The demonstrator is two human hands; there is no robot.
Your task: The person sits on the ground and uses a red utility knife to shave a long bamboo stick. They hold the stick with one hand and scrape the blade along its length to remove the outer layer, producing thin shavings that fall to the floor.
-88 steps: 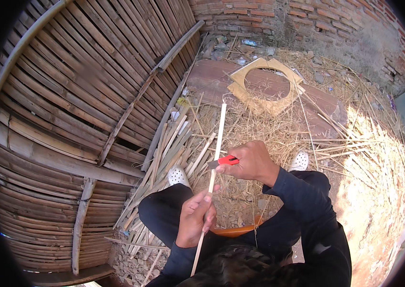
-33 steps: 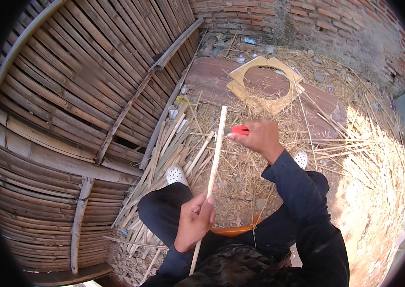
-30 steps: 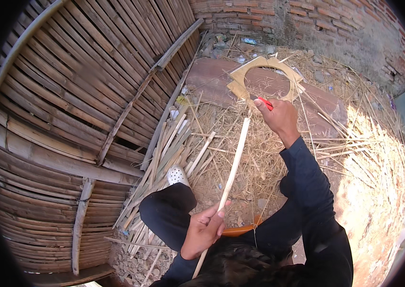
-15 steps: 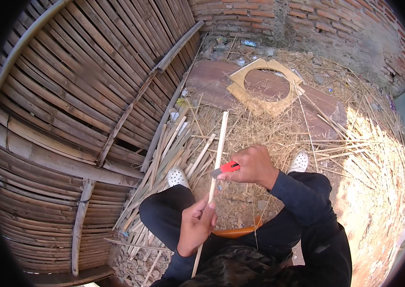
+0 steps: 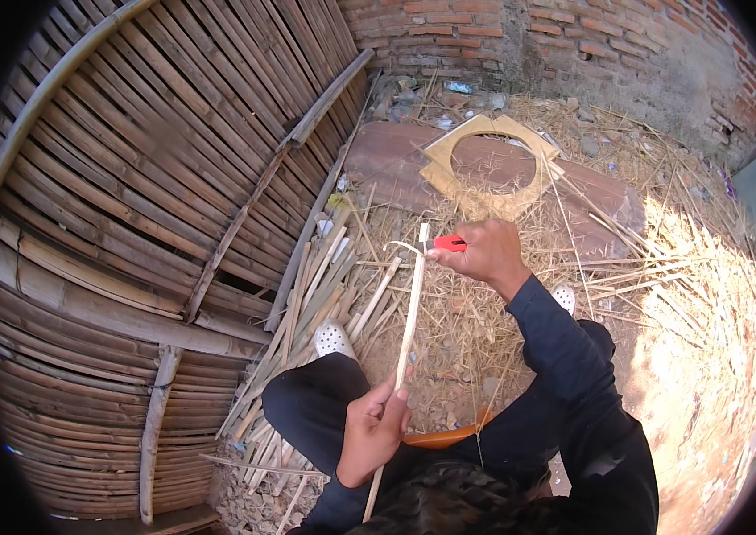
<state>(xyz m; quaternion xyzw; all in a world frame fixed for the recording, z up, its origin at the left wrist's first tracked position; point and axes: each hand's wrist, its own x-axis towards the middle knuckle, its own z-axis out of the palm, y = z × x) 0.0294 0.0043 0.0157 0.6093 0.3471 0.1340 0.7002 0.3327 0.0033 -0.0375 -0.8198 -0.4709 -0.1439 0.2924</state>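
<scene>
My left hand [image 5: 372,430] is closed around the lower part of a pale bamboo strip [image 5: 411,325], which slants up and away from my lap. Its lower end passes below that hand across my dark clothing. In my closed right hand [image 5: 487,252] is a red utility knife [image 5: 449,242], its blade against the strip near the far end. A thin curled shaving [image 5: 401,245] peels off to the left of the blade.
A slatted bamboo wall [image 5: 146,169] stands on the left, with a pile of bamboo strips [image 5: 306,303] along its foot. Ahead, a board with a round hole [image 5: 449,192] lies among shavings, before a brick wall [image 5: 610,53]. White perforated shoes [image 5: 333,339] are on my feet.
My right hand has pushed the knife up along the strip, from its middle to near the far end. A curled shaving now shows at the blade. My left hand keeps its grip.
</scene>
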